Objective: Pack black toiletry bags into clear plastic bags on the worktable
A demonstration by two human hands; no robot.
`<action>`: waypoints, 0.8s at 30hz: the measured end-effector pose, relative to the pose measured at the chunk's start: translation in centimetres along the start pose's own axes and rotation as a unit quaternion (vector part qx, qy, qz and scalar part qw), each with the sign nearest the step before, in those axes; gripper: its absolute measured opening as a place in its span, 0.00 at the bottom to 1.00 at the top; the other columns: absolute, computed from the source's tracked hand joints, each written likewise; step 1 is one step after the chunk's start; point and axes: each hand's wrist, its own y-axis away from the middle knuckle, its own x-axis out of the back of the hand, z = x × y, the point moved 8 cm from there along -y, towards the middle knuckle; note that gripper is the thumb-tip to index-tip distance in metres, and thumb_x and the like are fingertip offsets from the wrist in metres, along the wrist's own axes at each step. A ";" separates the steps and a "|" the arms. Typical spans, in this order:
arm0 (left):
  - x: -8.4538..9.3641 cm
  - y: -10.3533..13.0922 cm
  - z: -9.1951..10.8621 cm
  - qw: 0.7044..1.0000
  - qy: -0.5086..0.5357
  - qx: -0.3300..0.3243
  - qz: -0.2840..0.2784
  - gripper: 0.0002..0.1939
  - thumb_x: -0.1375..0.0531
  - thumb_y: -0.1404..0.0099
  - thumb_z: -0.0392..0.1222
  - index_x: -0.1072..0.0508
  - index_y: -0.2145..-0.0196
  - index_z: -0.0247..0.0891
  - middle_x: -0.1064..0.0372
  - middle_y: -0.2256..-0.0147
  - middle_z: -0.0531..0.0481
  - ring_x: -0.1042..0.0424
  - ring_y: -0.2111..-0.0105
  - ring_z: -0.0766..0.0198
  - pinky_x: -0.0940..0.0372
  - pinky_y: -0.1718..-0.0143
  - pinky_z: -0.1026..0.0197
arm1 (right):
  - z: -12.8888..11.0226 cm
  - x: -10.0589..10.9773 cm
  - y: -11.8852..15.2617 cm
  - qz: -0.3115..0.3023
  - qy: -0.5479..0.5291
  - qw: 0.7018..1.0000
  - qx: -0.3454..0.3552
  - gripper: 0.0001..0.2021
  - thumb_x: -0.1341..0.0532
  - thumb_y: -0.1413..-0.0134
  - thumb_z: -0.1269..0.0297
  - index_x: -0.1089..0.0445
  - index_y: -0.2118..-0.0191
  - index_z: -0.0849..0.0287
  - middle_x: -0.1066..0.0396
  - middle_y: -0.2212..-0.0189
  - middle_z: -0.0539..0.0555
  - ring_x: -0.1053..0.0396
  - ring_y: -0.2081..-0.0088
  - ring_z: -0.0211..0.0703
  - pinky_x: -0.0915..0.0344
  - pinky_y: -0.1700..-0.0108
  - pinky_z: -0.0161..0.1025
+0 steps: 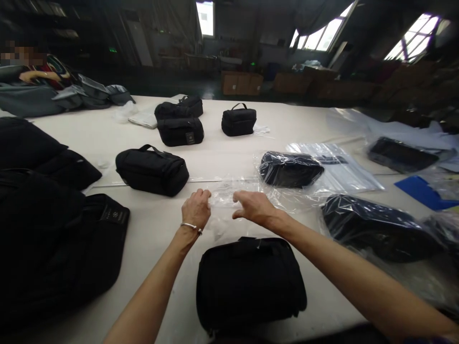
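A clear plastic bag (225, 197) lies spread on the table between my hands. My left hand (196, 209), with a bracelet at the wrist, is closed with its fingertips at the bag's left edge. Over the bag's right part, my right hand (253, 206) has its thumb and fingers apart, with no visible grip. A black zippered bag (251, 282) rests just in front of me, below both hands. Beyond my right hand, a black bag in clear plastic (289, 168) lies on the table. Another black bag with a top handle (152, 169) is beyond my left hand.
Dark bags (53, 248) are heaped at the left. Several black bags (181, 130) stand farther back. At right are a plastic-wrapped bag (380, 229), flat plastic bags (347, 174) and a blue object (423, 191). A person (43, 71) sits at far left behind grey bags.
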 end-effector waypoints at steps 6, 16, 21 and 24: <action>1.0 2.2 -9.6 0.989 0.030 0.137 -0.046 0.16 0.51 0.40 0.27 0.30 0.62 0.43 0.29 0.54 0.43 0.31 0.55 0.48 0.39 0.58 0.51 | 9.1 -0.7 2.4 0.031 0.041 0.989 -0.138 0.13 0.50 0.41 0.79 0.31 0.61 0.60 0.26 0.62 0.61 0.27 0.60 0.52 0.42 0.64 0.39; -2.2 2.4 -15.0 0.813 0.445 0.373 -0.041 0.08 0.47 0.38 0.28 0.30 0.68 0.35 0.28 0.72 0.45 0.27 0.76 0.63 0.44 0.84 0.71 | 23.3 -2.9 6.5 0.103 -0.258 0.882 -0.382 0.04 0.39 0.48 0.67 0.32 0.65 0.60 0.26 0.72 0.58 0.26 0.67 0.49 0.34 0.71 0.37; 0.2 -1.8 -12.7 0.713 0.622 0.321 0.030 0.18 0.54 0.32 0.26 0.27 0.68 0.35 0.26 0.71 0.50 0.26 0.72 0.71 0.29 0.72 0.72 | 24.1 -3.9 7.3 0.134 -0.469 0.806 -0.335 0.14 0.35 0.48 0.61 0.35 0.57 0.57 0.25 0.59 0.60 0.25 0.59 0.47 0.26 0.65 0.39; 0.3 -2.1 -13.3 0.637 0.698 0.312 0.098 0.19 0.54 0.29 0.28 0.27 0.70 0.33 0.25 0.71 0.50 0.24 0.68 0.69 0.25 0.63 0.66 | 23.4 -5.5 8.6 0.045 -0.492 0.809 -0.318 0.23 0.27 0.60 0.56 0.31 0.58 0.58 0.26 0.57 0.60 0.26 0.58 0.51 0.26 0.62 0.43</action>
